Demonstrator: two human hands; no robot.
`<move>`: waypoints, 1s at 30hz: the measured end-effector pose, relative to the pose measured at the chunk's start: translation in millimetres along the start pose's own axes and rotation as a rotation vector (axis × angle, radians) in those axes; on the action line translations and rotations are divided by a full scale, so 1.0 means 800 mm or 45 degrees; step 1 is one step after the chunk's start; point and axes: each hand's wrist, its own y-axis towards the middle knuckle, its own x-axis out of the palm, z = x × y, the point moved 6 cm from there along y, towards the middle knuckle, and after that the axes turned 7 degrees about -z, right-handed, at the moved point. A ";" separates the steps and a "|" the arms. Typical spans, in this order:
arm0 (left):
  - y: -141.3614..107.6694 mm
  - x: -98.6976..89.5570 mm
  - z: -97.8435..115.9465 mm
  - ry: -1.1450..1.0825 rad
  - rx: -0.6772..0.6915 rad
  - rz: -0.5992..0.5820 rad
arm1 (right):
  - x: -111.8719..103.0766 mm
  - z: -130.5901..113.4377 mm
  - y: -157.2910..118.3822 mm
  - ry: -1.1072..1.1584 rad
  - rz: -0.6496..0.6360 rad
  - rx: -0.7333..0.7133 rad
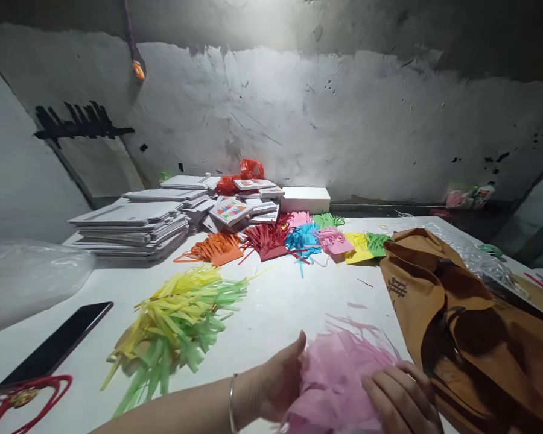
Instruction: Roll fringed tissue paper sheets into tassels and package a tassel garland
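Low in front of me is a bunch of pink fringed paper (337, 380), its loose strips fanning out at the top. My left hand (278, 377), with a bangle on the wrist, grips its left side; the thumb points up and the other fingers are partly hidden by the paper. Curled over the right edge of the same bunch are the fingers of my right hand (400, 395). Further left on the table lies a yellow and green fringed paper bundle (181, 319), apart from both hands.
Small fringed papers in several colours, one of them dark red (266, 241), form a row across the white table (294, 301). Behind stand stacked white cards (131, 226) and a white box (305, 199). A phone (57, 346) lies left, brown cloth (470, 319) right.
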 end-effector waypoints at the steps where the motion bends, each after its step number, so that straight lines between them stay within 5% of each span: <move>1: -0.001 0.008 -0.010 0.035 -0.024 -0.012 | 0.008 0.001 -0.004 0.031 0.058 0.066; 7: 0.014 0.025 -0.038 0.176 -0.099 0.071 | 0.049 0.042 -0.021 0.064 0.114 0.354; 13: 0.010 0.003 0.048 0.510 -0.001 0.258 | -0.002 0.106 -0.027 -0.200 0.055 0.479; 17: -0.051 -0.033 0.101 0.825 0.067 0.447 | 0.030 0.048 -0.025 -0.193 -0.139 0.310; 22: -0.160 -0.086 0.109 1.225 0.034 0.870 | 0.117 -0.050 -0.040 0.181 -0.216 0.406; 25: -0.187 -0.068 0.097 1.910 0.199 1.141 | 0.138 -0.077 -0.045 0.274 -0.241 0.398; 27: -0.165 -0.038 0.067 2.268 0.305 0.958 | 0.139 -0.080 -0.047 0.333 -0.268 0.409; 30: -0.112 -0.013 0.011 2.421 0.260 0.535 | 0.136 -0.078 -0.050 0.405 -0.324 0.430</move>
